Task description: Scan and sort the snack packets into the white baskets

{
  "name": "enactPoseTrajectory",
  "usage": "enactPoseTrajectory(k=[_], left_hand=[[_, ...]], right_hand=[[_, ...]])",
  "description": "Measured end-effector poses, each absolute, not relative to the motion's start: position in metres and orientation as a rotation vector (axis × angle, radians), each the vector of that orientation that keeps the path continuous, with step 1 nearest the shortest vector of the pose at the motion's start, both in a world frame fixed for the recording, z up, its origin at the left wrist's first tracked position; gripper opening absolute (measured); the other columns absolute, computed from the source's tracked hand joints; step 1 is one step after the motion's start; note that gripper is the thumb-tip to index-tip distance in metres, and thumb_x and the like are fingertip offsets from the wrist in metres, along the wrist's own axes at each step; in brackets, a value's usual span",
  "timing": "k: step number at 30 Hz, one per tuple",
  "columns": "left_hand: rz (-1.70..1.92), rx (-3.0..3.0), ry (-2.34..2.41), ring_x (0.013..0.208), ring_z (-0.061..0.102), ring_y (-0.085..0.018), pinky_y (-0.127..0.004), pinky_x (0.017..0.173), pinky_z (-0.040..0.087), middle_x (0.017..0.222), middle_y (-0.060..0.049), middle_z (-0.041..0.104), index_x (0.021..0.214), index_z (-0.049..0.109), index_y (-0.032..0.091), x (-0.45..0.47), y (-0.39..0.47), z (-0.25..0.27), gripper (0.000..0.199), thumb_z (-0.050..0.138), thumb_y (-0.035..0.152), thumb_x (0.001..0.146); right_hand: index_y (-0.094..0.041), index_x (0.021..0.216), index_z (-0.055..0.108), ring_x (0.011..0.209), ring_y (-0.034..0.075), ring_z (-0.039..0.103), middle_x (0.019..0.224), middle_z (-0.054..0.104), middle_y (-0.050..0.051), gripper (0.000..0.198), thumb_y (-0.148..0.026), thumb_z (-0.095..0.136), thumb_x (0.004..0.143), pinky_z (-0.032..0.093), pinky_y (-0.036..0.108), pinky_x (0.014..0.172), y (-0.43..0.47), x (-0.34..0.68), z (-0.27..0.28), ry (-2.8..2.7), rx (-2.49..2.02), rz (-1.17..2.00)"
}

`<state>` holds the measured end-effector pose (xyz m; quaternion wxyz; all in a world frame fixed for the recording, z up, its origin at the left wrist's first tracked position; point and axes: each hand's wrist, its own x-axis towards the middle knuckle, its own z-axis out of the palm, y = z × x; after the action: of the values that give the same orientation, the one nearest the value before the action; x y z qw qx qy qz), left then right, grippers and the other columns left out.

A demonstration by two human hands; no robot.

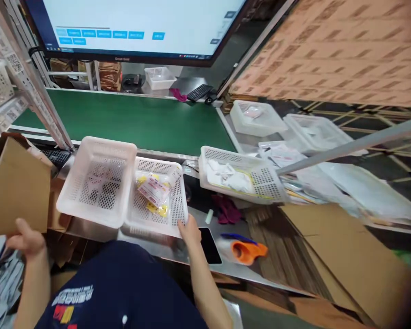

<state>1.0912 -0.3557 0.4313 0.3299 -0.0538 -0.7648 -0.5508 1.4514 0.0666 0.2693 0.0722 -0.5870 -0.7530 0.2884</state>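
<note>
My right hand grips the front right corner of a small white plastic basket, thumb on its rim. Inside that basket lies a clear packet with a printed label and yellow pieces. Just left of it, a deeper white basket stands against it, its perforated bottom showing. My left hand is low at the far left, thumb apart from the fingers, holding nothing that I can see. A cardboard box flap rises right behind this hand, and grey plastic bags lie beneath it.
A green conveyor belt runs behind the baskets, under a large monitor. To the right are a basket of white items, a tablet, an orange tape dispenser and stacked cardboard. A slanted metal pole crosses the right side.
</note>
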Motion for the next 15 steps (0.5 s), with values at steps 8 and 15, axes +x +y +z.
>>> enactPoseTrajectory(k=[8,15], left_hand=[[-0.828,-1.671,-1.78,0.161,0.048,-0.035,-0.058,0.128,0.046,0.17,-0.015,0.054,0.167,0.05,0.028,1.232,-0.125,0.42,0.063,0.049,0.015,0.105],[-0.218,-2.24,-2.583,0.13,0.074,-0.036,-0.056,0.116,0.057,0.152,-0.019,0.069,0.16,0.059,0.019,1.302,-0.085,0.381,0.063,0.073,0.033,0.1]], right_hand=[[-0.012,0.129,0.063,0.098,0.03,0.075,0.102,0.076,0.014,0.038,-0.036,0.054,0.101,0.054,0.038,0.088,0.09,1.469,0.289,-2.3,-1.623,1.088],[-0.02,0.115,0.062,0.092,0.031,0.074,0.097,0.077,0.01,0.031,-0.037,0.057,0.089,0.057,0.042,0.087,0.131,1.486,0.311,-2.195,-1.454,1.173]])
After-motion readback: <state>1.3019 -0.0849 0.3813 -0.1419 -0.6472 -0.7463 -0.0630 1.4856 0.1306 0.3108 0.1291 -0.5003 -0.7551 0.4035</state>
